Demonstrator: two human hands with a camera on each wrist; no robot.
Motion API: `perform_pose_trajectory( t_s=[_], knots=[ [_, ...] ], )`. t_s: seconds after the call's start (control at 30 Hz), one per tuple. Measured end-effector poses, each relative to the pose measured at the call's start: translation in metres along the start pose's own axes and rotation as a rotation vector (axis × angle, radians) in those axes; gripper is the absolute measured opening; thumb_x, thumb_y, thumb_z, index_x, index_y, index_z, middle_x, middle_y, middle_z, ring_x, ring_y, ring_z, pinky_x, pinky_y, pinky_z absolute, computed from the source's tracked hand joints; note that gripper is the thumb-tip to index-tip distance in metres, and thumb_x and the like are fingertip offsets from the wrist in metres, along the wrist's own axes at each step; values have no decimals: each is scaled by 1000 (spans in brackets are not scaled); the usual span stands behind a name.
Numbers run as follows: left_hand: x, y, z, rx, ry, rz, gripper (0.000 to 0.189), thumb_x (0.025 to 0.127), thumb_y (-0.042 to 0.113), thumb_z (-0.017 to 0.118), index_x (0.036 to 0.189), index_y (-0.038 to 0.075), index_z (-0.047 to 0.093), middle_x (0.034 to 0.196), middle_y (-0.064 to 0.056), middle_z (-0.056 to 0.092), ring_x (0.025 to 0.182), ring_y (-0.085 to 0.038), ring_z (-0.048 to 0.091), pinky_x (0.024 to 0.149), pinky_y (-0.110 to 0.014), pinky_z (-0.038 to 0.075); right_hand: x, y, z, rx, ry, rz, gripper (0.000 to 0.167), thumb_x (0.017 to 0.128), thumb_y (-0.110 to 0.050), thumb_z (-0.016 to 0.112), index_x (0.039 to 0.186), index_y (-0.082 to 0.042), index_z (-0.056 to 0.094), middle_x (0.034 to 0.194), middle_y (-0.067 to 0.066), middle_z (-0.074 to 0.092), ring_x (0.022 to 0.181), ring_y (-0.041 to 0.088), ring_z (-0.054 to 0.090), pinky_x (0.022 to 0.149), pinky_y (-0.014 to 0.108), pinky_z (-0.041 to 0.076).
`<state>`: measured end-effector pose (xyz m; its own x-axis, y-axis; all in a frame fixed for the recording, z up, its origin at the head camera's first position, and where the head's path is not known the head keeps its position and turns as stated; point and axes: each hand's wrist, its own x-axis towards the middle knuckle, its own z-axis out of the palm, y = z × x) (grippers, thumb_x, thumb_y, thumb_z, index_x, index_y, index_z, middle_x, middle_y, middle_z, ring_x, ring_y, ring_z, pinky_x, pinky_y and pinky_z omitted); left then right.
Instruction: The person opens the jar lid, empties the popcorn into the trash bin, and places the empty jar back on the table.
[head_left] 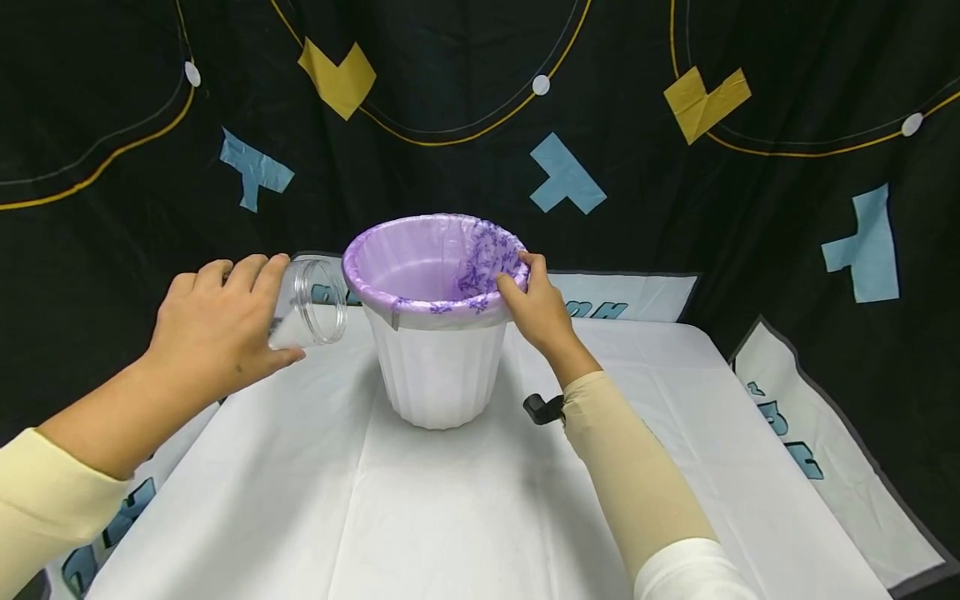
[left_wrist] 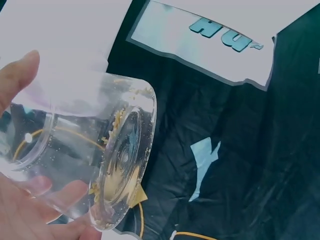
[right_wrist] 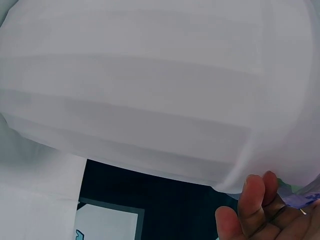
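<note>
A clear plastic jar [head_left: 321, 302] lies on its side in my left hand [head_left: 213, 327], fingers over the top and thumb below. Its open mouth faces the white waste bin [head_left: 438, 371], just left of the rim. In the left wrist view, yellowish crumbs cling around the base of the jar [left_wrist: 120, 150]. A purple bin liner [head_left: 412, 250] with a darker floral patch is folded over the bin's rim. My right hand [head_left: 542, 308] grips the right side of that rim, thumb inside. The right wrist view shows its fingertips below the ribbed bin wall [right_wrist: 130, 90]. The bin's bottom inside is hidden.
The bin stands upright on a white-covered table [head_left: 450, 508]. Behind hangs a black cloth [head_left: 450, 175] with yellow curves and blue shapes. A black strap end [head_left: 542, 409] sticks out from the right wrist. Lettered white cloth [head_left: 810, 442] flares beyond the table's right edge.
</note>
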<state>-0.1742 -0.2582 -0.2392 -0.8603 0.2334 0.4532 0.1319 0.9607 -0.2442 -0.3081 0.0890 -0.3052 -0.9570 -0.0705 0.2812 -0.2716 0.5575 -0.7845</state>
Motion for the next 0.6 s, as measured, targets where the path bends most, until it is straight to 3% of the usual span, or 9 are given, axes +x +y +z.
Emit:
perform_pose_trajectory(
  t_s=[0.4, 0.6],
  knots=[
    [-10, 5, 5, -16, 41, 37, 117, 53, 48, 94, 143, -4, 41, 134, -30, 52, 112, -54, 50, 84, -66, 45, 1, -3, -2, 0, 10, -4, 72, 93, -62, 44, 152, -26, 26, 153, 13, 44, 130, 34, 53, 100, 56, 47],
    [-21, 9, 15, -66, 39, 41, 117, 52, 53, 93, 140, -5, 43, 132, -29, 55, 109, -53, 54, 80, -65, 47, 0, -1, 0, -11, 3, 7, 73, 93, -62, 44, 153, -25, 26, 154, 14, 43, 131, 34, 52, 100, 56, 46]
  ],
)
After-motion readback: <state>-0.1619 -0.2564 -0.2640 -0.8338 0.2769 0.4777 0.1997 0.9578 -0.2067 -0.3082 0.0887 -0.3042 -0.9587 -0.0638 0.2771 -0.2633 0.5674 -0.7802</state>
